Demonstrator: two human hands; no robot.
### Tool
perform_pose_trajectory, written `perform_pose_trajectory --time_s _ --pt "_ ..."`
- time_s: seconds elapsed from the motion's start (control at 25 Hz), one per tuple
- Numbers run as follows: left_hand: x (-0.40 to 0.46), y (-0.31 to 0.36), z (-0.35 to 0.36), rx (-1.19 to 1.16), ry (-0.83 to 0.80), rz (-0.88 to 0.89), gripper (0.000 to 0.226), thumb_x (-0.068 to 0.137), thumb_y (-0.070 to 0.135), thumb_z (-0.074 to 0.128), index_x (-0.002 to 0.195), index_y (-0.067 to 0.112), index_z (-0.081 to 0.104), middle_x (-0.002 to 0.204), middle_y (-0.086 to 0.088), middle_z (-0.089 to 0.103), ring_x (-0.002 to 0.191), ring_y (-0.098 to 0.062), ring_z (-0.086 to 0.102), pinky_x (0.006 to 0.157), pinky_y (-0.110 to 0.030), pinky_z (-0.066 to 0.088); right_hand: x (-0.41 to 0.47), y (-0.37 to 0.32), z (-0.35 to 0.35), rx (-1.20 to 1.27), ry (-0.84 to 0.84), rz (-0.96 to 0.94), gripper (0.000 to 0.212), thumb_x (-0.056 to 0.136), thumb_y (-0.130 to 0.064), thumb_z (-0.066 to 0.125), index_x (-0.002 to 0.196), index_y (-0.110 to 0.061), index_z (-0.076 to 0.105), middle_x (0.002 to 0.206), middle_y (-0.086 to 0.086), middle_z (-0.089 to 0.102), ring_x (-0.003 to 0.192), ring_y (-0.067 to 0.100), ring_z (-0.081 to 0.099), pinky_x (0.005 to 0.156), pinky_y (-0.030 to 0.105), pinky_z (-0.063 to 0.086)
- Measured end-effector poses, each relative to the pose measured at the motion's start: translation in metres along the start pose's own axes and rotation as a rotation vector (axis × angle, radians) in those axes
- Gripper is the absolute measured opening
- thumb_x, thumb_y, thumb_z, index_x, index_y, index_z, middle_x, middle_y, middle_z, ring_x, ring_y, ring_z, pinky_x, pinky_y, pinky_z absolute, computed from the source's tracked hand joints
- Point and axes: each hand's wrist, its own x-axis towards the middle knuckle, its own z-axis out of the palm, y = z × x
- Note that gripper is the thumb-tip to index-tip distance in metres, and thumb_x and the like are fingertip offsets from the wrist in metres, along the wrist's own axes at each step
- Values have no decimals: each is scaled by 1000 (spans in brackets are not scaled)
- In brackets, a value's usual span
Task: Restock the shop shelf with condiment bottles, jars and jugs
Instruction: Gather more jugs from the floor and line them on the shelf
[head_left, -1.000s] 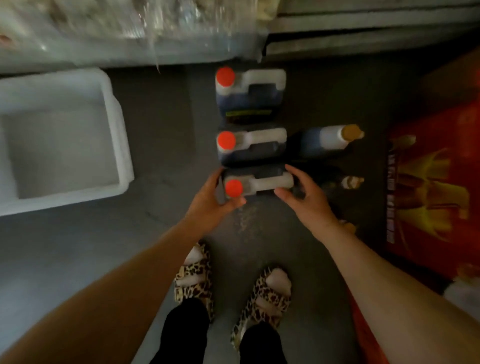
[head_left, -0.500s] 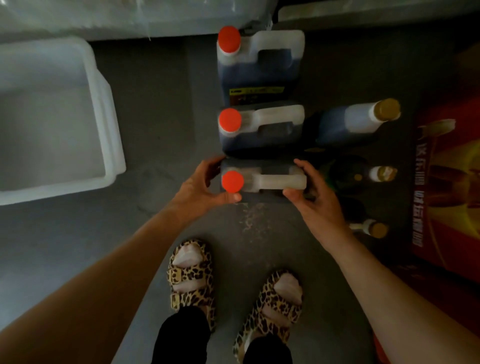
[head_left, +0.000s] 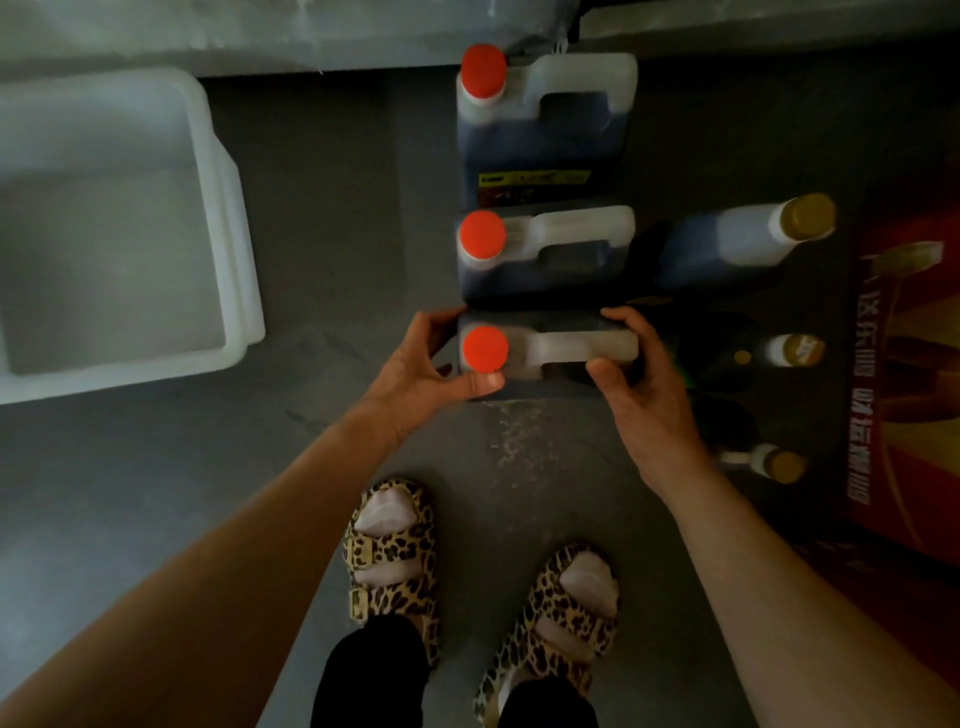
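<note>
Three dark-filled jugs with red caps stand in a row on the grey floor. The nearest jug (head_left: 550, 353) is gripped on both sides: my left hand (head_left: 421, 374) curls round its cap end, my right hand (head_left: 639, 384) wraps its handle end. Behind it stand the middle jug (head_left: 545, 254) and the far jug (head_left: 545, 119). To the right stands a big dark bottle with a gold cap (head_left: 743, 244), and two smaller gold-capped bottles (head_left: 789, 351) (head_left: 769, 462) stand nearer me.
A white plastic tub (head_left: 228, 208) sits on the floor at the left. A red printed carton (head_left: 909, 364) lines the right edge. A pale shelf base (head_left: 311, 47) runs along the top. My feet in leopard-print sandals (head_left: 395, 551) stand just below the jugs.
Both hands have closed further round the nearest jug, thumbs now on its near side. The camera has dipped closer to the jugs.
</note>
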Motion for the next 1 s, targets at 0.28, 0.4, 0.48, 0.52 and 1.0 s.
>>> perform_pose_trajectory --time_s 0.28,0.4,0.48,0.52,1.0 --pt "-25 -9 12 -137 159 -179 58 68 48 77 116 21 59 110 4 68 107 -12 62 83 -19 51 16 -2 14 -63 21 52 24 90 -38 68 112 -37 57 113 -8 61 107 9 59 91 31 53" --pt "-40 -17 15 -139 170 -293 70 62 65 71 117 24 60 109 5 67 103 -13 62 78 -22 50 -3 11 24 -34 42 179 19 87 -42 70 102 -39 59 106 -13 62 102 9 61 91 35 54" --pt "-49 -23 17 -76 176 -364 85 50 85 69 115 30 62 112 5 68 104 -14 63 89 -34 51 -20 18 27 -30 61 236 15 86 -46 70 95 -40 60 102 -13 64 97 5 63 89 37 56" --pt "-54 -23 17 -50 185 -393 88 46 89 66 113 31 63 111 4 69 103 -15 64 92 -39 51 -27 18 27 -33 69 262 15 85 -49 69 94 -40 60 101 -13 65 96 7 64 87 38 57" --pt "-176 156 32 -66 247 -505 94 49 94 62 116 28 67 125 5 64 115 -19 60 105 -43 44 -122 -169 -41 -106 40 274 34 84 -58 68 104 -32 65 104 -9 66 101 14 62 88 36 52"
